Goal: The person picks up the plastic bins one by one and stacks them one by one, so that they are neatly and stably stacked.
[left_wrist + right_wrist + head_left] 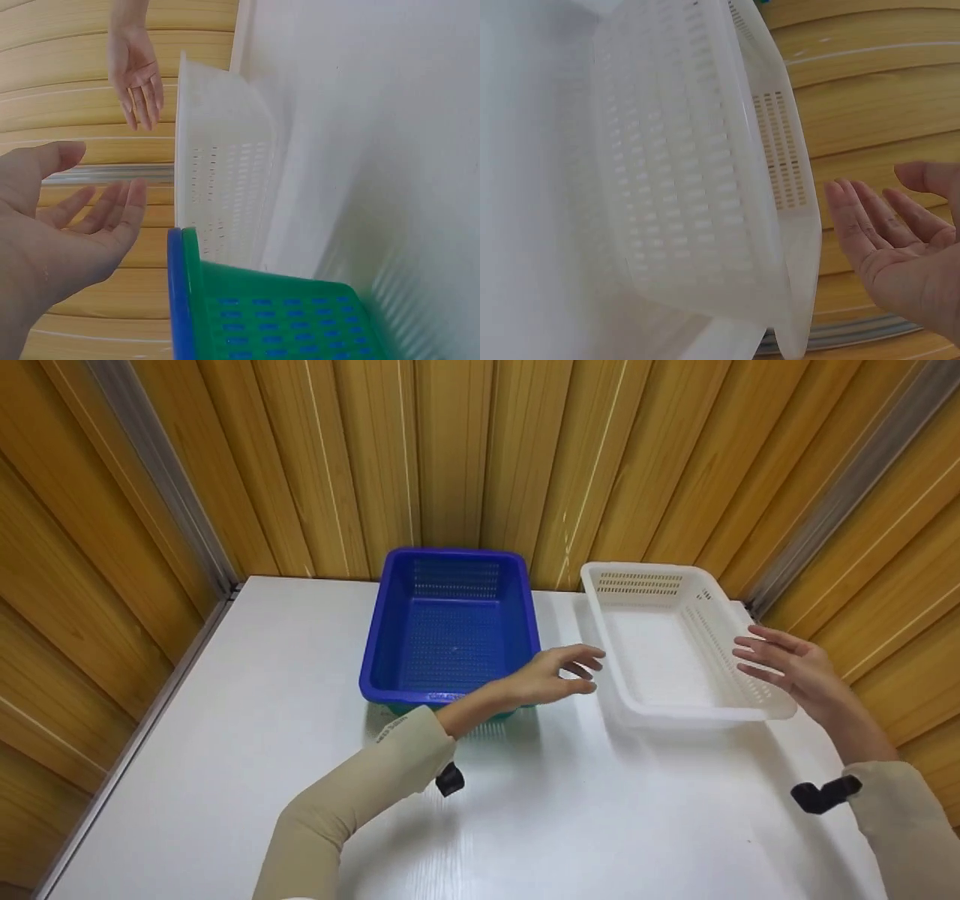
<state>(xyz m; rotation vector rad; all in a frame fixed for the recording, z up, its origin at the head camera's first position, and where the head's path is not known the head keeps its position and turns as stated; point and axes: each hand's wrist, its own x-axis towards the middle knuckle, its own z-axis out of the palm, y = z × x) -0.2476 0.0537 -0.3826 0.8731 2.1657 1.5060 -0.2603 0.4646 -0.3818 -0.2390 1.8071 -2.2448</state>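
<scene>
A white plastic basket [686, 714] with slotted walls stands at the right of the table. My left hand [559, 673] hovers by its left rim with fingers loosely bent and nothing held. Above the basket's right side my right hand [799, 667] hangs with its fingers spread, also holding nothing. Left of these, a blue basket [375, 645] sits nested in a green basket [285, 315], whose wall shows below the blue rim. My left forearm passes over the front right corner of this stack. In the right wrist view, the hand stays apart from the white basket's rim.
The white table [247, 720] carries both groups of baskets near its back edge. Wood-look panels [450, 450] rise behind and at both sides, with metal posts [161, 472] at the corners. A black strap piece [825, 793] sits at my right cuff.
</scene>
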